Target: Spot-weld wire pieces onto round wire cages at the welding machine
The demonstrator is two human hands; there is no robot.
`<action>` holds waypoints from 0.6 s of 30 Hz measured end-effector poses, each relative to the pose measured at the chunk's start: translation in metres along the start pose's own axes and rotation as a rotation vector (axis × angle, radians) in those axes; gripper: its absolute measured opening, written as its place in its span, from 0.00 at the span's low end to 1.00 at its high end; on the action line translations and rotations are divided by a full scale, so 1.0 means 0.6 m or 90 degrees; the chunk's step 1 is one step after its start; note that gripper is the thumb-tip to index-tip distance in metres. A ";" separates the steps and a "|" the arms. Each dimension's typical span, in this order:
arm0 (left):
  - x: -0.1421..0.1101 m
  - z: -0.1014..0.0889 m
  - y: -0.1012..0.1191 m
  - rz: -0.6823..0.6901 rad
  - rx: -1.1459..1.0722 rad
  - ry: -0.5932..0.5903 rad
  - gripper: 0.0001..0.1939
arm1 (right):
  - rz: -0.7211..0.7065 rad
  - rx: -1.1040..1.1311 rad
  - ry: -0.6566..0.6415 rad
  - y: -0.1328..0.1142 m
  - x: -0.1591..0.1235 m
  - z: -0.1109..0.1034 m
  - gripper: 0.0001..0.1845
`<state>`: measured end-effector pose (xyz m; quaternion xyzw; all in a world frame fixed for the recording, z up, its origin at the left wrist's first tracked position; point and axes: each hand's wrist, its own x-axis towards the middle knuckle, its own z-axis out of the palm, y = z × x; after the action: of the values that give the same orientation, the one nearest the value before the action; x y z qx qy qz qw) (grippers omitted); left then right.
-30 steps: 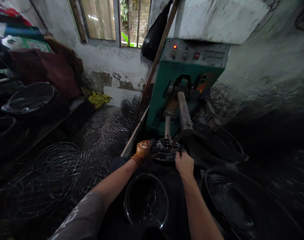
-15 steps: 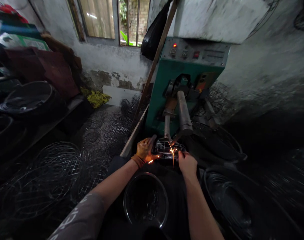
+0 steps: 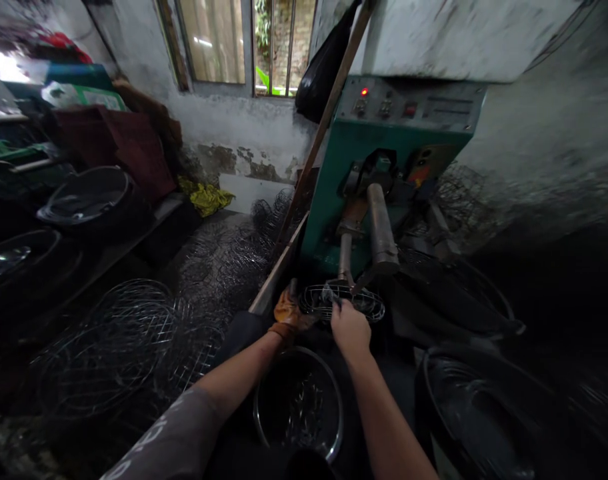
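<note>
A small round wire mesh basket (image 3: pixel 367 305) lies under the arms of a green spot-welding machine (image 3: pixel 384 167). My left hand (image 3: pixel 287 309), in an orange-brown glove, grips the basket's left rim. My bare right hand (image 3: pixel 349 327) is closed on its near rim, close to the electrode tip (image 3: pixel 357 283). Just below my hands stands a round metal bowl (image 3: pixel 299 407) holding several small wire pieces.
Piles of wire mesh baskets (image 3: pixel 124 340) fill the floor at left. Dark basins (image 3: pixel 84 200) stand on a shelf at far left. A large black tub (image 3: pixel 479 413) sits at right. A wooden stick (image 3: pixel 324 127) leans against the machine, by a window.
Sparks flew at the basket half a second ago and have stopped. My right hand has shifted left along the rim. The view has moved slightly.
</note>
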<state>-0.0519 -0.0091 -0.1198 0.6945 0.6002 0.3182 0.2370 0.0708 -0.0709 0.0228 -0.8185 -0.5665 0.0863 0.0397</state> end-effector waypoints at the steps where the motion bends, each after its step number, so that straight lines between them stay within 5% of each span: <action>1: 0.000 0.004 -0.012 -0.041 -0.017 -0.027 0.59 | 0.008 -0.001 0.001 -0.003 0.001 0.000 0.18; 6: 0.017 -0.010 -0.012 0.028 -0.091 -0.050 0.42 | 0.034 0.016 0.024 0.006 0.004 -0.002 0.18; 12: 0.035 -0.045 0.031 0.210 0.017 -0.018 0.47 | 0.085 0.086 0.092 0.070 0.023 0.005 0.16; 18: 0.040 -0.051 0.047 0.256 0.066 -0.030 0.44 | 0.089 0.108 0.119 0.101 0.039 0.024 0.17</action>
<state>-0.0530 0.0080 -0.0748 0.8189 0.4593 0.3113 0.1470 0.1320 -0.0708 -0.0036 -0.8544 -0.4924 0.0601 0.1549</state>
